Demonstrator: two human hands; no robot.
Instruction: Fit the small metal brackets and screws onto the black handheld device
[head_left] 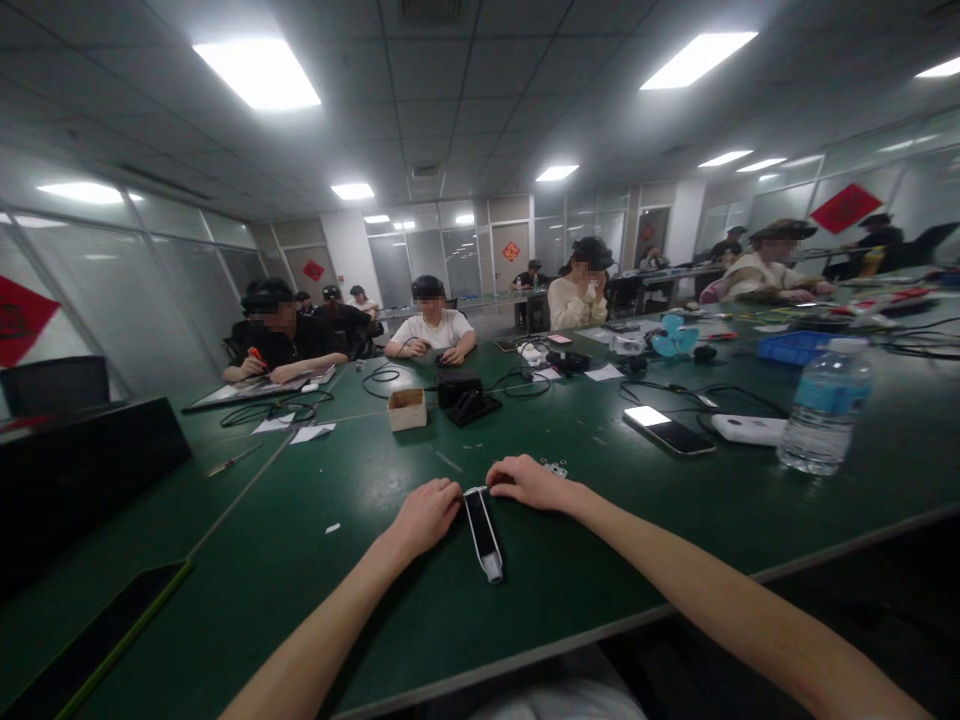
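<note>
Left hand (429,512) and right hand (526,482) face each other with fingers bent inward, their tips at the far end of a slim white-framed object (482,530); whether either pinches it is too small to make out. The object lies on the green tabletop (420,645) between the forearms, near the table's front edge. Its long axis runs away from the person, leaning slightly left at the far end, while the narrower pale end points back toward the body. A dark, smooth strip fills the long frame.

Beyond the hands stands a small open-topped box (407,414), tan and squarish, its contents hidden by the low angle. Farther right, a shallow blue plastic tray (791,348) shows no readable contents. Nearer, a clear, ribbed plastic bottle (825,410) with a white cap and bluish label holds transparent liquid. Small glinting pieces (556,468) lie just beyond the right hand.
</note>
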